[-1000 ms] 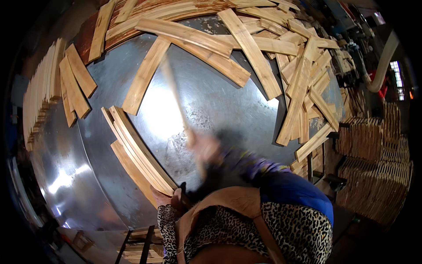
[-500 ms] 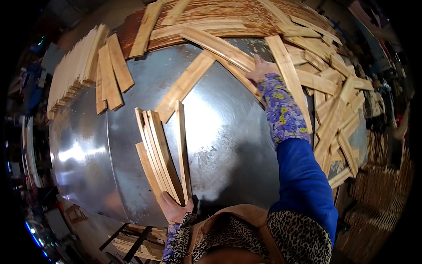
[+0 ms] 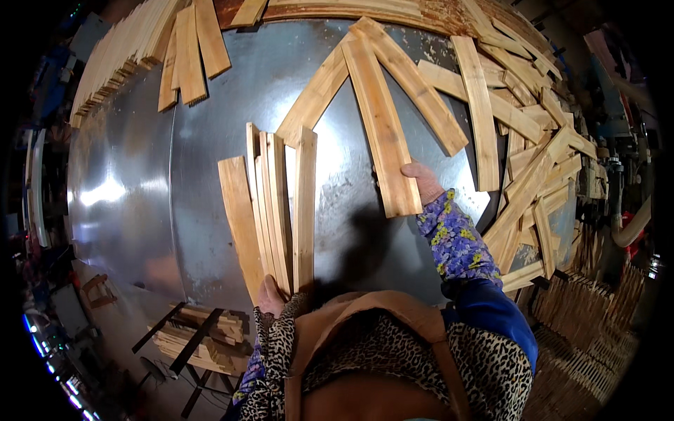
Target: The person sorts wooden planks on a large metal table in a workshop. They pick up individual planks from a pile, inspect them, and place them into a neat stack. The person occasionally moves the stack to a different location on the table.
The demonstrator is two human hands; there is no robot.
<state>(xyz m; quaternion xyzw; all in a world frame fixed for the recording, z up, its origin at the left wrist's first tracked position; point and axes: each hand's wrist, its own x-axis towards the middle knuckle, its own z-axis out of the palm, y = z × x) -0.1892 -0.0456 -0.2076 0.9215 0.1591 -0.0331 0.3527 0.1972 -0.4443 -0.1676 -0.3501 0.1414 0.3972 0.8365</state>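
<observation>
My left hand (image 3: 271,297) is closed around the lower ends of several narrow wooden slats (image 3: 279,210), which fan out upward over the metal tabletop (image 3: 203,189). My right hand (image 3: 425,184) grips the near end of a wooden board (image 3: 382,133) by its right edge, thumb on top. That board slants away from me, its far end by the top of two other boards. One of these, a leaning board (image 3: 314,95), runs down to the left; the other board (image 3: 421,88) runs down to the right.
A jumbled heap of boards (image 3: 540,168) covers the table's right side. An even row of stacked slats (image 3: 126,52) stands at the far left, with a few loose boards (image 3: 188,56) beside it. Below the near left edge is a rack with wood pieces (image 3: 196,340).
My right hand has come back from the far boards toward me, pulling one board by its near end. My left hand still holds the slats. The whole view has shifted.
</observation>
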